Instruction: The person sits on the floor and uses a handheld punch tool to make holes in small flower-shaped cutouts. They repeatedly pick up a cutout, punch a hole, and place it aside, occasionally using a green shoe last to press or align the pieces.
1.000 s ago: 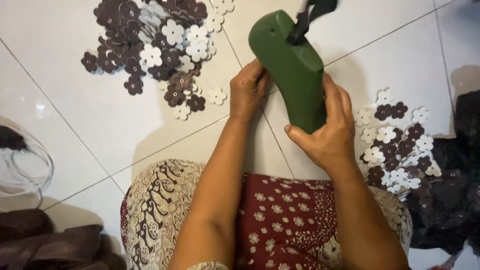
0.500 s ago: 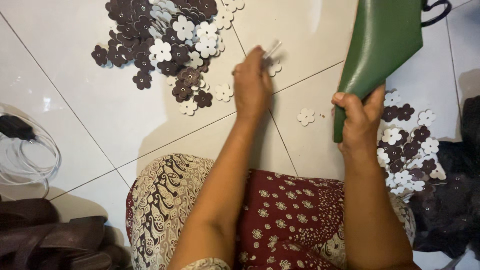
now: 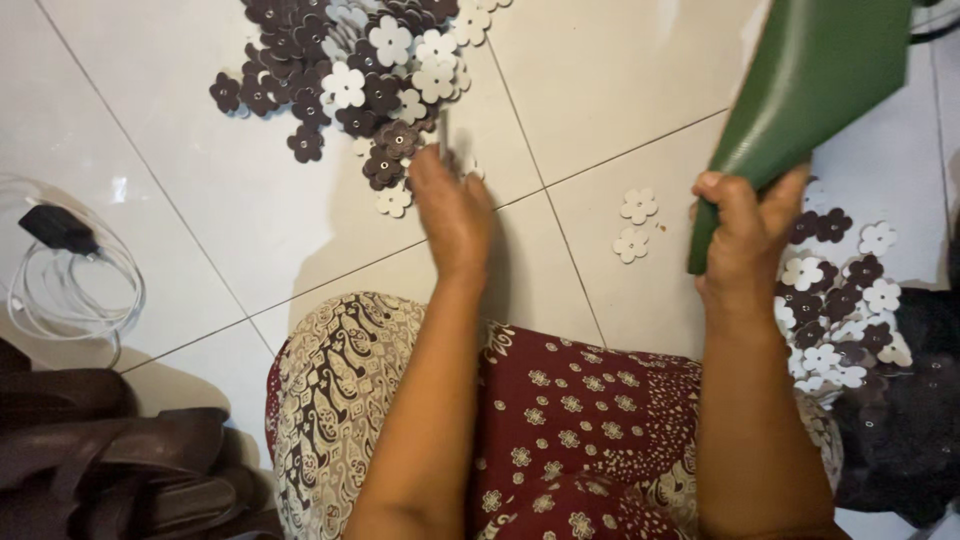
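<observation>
Fingers [image 3: 745, 195] of the right hand [image 3: 745, 235] clamp the lower corner of a green bag [image 3: 815, 85], thumb on the near face and the rest curled round its edge. The forearm rises straight from the lap, wrist a little bent, and lifts the bag clear of the floor [image 3: 600, 110]. The bag's long axis runs on a slant, from the gripped corner up and away toward the top right corner of the view, where it passes out of sight; its flat face is turned to the camera.

The left hand [image 3: 452, 215] stretches forward, palm down, knuckles up, well apart from the right. It is blurred; something thin and pale [image 3: 443, 130] sticks out past its fingertips, so it seems closed on that, though I cannot tell what the thing is. Its fingertips lie at the near edge of a big heap of flowers [image 3: 350, 70], dark brown and white cut-outs, spread across the far left of the floor.

Two white flowers [image 3: 634, 225] lie alone on the tiles between the hands, near a grout line. A second heap [image 3: 840, 300] of brown and white flowers lies at the right edge, just behind the right wrist. A patterned skirt [image 3: 560, 420], maroon and cream, covers the lap. At the left edge lie a white cable [image 3: 75, 290] with a black plug [image 3: 60, 228], and, in the near left corner, dark brown straps [image 3: 110, 460].
</observation>
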